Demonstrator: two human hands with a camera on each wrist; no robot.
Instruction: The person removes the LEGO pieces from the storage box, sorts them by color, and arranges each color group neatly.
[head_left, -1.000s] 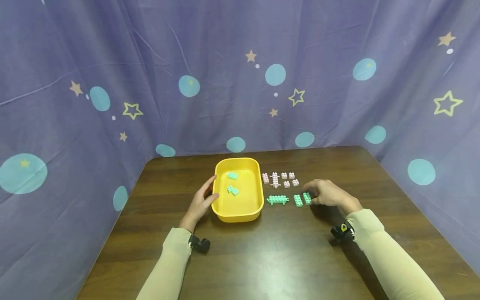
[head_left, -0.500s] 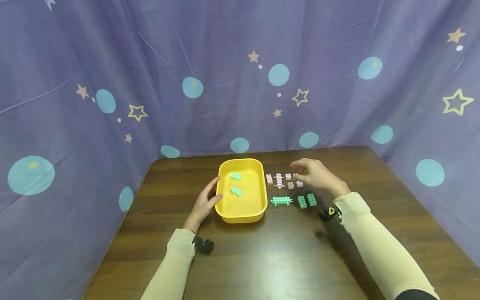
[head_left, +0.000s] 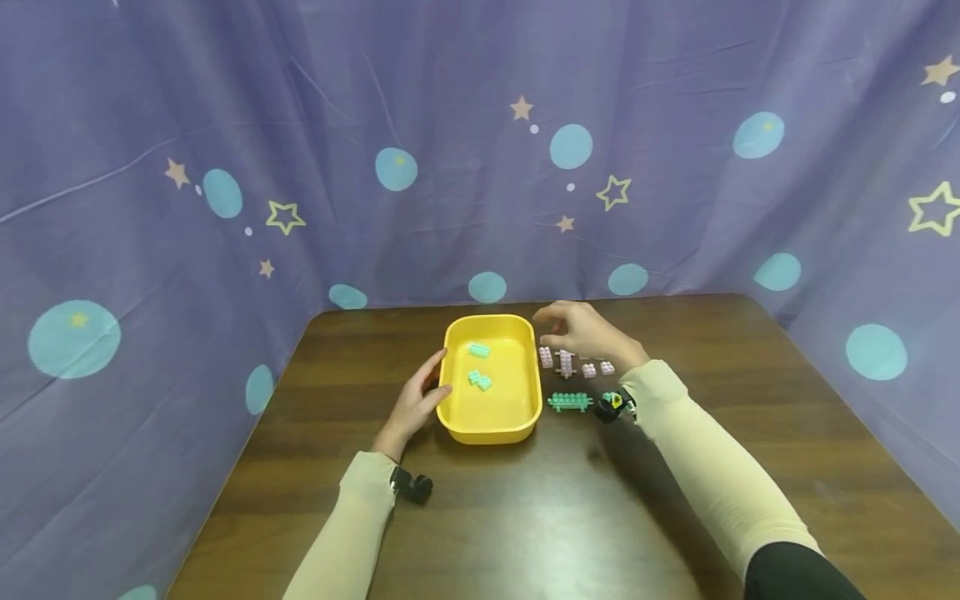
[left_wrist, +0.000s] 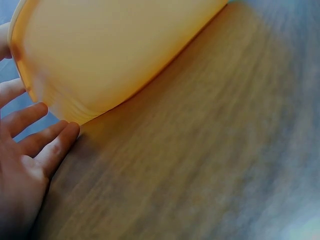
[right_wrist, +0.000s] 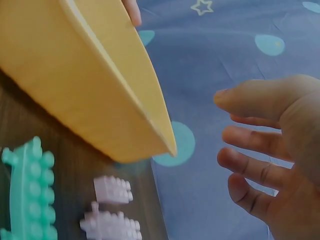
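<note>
A yellow plastic bin [head_left: 489,436] stands on the table with a few mint-green toy bricks [head_left: 479,351] inside. My left hand [head_left: 411,407] rests at the bin's left side, its fingers spread against the wall in the left wrist view. Over the pink bricks hovers my right hand [head_left: 588,332], fingertips close to the bin's far right rim. In the right wrist view those fingers bend loosely, hold nothing and stay apart from the bin [right_wrist: 100,100]. Right of the bin lie small pink bricks [head_left: 588,371], a pink brick with side pegs [head_left: 566,364] and a long green pegged brick [head_left: 570,402].
The dark wooden table [head_left: 495,517] reaches back to a purple curtain [head_left: 465,242] with stars and dots. My right forearm and wrist camera [head_left: 611,406] hide the two green bricks seen there before. Some pink bricks are partly covered by my right hand.
My right hand has moved left and away from me, from beside the green bricks to near the bin's far right corner. My left hand stays at the bin. The view has shifted slightly.
</note>
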